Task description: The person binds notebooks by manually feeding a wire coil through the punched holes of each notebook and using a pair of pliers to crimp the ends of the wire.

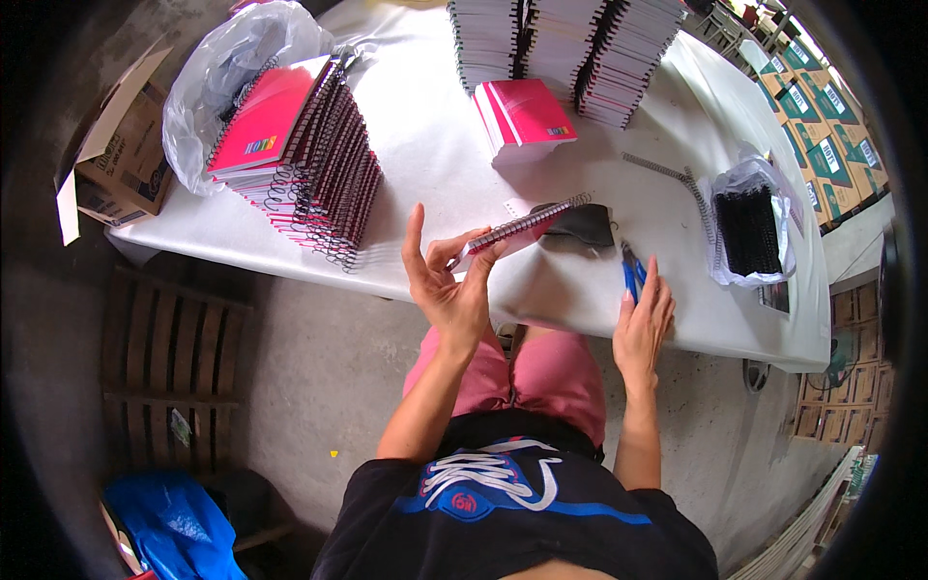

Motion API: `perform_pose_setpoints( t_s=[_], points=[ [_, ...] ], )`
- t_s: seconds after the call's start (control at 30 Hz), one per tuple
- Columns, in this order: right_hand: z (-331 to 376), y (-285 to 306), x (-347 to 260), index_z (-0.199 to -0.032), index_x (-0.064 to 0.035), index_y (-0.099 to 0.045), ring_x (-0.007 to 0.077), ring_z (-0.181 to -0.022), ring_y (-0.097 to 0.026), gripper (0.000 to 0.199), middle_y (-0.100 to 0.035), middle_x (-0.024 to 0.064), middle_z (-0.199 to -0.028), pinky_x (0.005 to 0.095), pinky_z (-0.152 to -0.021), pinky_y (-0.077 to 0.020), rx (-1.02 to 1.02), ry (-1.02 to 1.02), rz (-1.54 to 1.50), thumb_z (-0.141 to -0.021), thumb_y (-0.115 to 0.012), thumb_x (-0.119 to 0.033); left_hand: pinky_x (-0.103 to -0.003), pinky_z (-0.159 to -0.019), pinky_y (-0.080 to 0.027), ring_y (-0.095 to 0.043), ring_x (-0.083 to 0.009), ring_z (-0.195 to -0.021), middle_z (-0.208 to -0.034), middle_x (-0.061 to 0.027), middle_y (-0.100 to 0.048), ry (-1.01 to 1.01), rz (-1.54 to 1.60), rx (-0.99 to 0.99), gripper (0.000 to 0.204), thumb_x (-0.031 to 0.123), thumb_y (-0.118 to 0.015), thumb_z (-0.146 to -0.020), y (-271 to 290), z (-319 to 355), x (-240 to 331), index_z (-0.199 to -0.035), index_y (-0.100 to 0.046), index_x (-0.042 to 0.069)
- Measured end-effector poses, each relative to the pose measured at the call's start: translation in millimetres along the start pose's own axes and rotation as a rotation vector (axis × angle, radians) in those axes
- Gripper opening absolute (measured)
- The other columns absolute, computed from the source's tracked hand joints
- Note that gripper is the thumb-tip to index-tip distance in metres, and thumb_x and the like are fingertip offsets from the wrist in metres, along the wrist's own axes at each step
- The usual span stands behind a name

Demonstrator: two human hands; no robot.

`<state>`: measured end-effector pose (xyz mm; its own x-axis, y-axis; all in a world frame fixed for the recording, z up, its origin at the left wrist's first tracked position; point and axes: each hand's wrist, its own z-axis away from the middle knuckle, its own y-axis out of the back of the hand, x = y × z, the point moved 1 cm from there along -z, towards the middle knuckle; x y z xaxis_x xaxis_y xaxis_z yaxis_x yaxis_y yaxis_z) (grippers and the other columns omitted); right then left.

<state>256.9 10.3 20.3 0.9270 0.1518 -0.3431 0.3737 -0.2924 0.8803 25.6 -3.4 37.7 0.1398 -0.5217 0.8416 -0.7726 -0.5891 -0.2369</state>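
Holding a notebook (522, 230) edge-on, the left hand (448, 290) pinches its near end between thumb and fingers (488, 259), with the index finger raised free. The notebook is thin, with a red cover and a dark wire spiral running along its upper edge. Its long axis slants from the left hand up and to the right, the far end pointing toward a black pouch (580, 224) lying on the tabletop (435, 145). It sits just above the tabletop's near edge, in front of the person.

The right hand (643, 324) rests at the near edge with its fingers stretched out and loose, gripping nothing, its fingertips touching blue-handled pliers (631, 271).

Left of the notebook leans a slumped stack (309, 164) of red spiral notebooks. Farther back lies a small red pile (527, 116), with tall stacks (570, 48) behind it. To the right, a clear bag (749, 227) holds black wire coils, with a loose coil (657, 169) beside it.
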Motion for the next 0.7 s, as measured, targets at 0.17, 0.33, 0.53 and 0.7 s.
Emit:
perform_pose_setpoints(
  t_s=[0.17, 0.33, 0.53, 0.7],
  points=[
    [-7, 28, -50, -0.145, -0.0091, -0.020, 0.0105, -0.071, -0.038, 0.068, -0.043, 0.0012, -0.100, 0.0258, -0.071, -0.0385, -0.297, -0.174, -1.289, -0.090, -0.055, -0.029, -0.027, -0.079, -0.046, -0.059, -0.0147, -0.081, -0.089, -0.0129, -0.067, -0.072, -0.033, 0.032, 0.086, -0.004, -0.070, -0.075, 1, 0, 11, -0.142, -0.016, 0.002],
    [-8, 56, -115, -0.135, -0.0123, -0.044, 0.0195, -0.085, -0.049, 0.060, -0.049, 0.0094, -0.100, 0.0304, -0.077, -0.0382, -0.515, 0.406, -0.843, -0.079, -0.063, -0.021, -0.025, -0.077, -0.045, -0.057, -0.0138, -0.080, -0.095, -0.0140, -0.067, -0.142, -0.070, 0.058, 0.087, -0.005, -0.068, -0.077, 3, 0, 14, -0.143, -0.011, 0.001],
    [-9, 57, -130, -0.124, -0.0178, -0.056, 0.0287, -0.100, -0.049, 0.055, -0.051, 0.0122, -0.109, 0.0425, -0.092, -0.0311, -0.103, 0.512, -0.532, -0.070, -0.062, -0.011, -0.025, -0.070, -0.043, -0.051, -0.0137, -0.074, -0.099, -0.0106, -0.068, -0.340, -0.352, 0.056, 0.082, -0.007, -0.067, -0.075, 15, -3, 19, -0.139, -0.016, -0.002],
    [-10, 54, -132, -0.122, -0.0169, -0.058, 0.0286, -0.098, -0.050, 0.049, -0.052, 0.0118, -0.109, 0.0409, -0.088, -0.0349, -0.132, 0.550, -0.500, -0.073, -0.063, -0.015, -0.024, -0.066, -0.045, -0.051, -0.0140, -0.070, -0.100, -0.0112, -0.067, -0.397, -0.379, 0.041, 0.081, -0.011, -0.065, -0.073, 17, -5, 21, -0.138, -0.017, -0.002]
  ],
)
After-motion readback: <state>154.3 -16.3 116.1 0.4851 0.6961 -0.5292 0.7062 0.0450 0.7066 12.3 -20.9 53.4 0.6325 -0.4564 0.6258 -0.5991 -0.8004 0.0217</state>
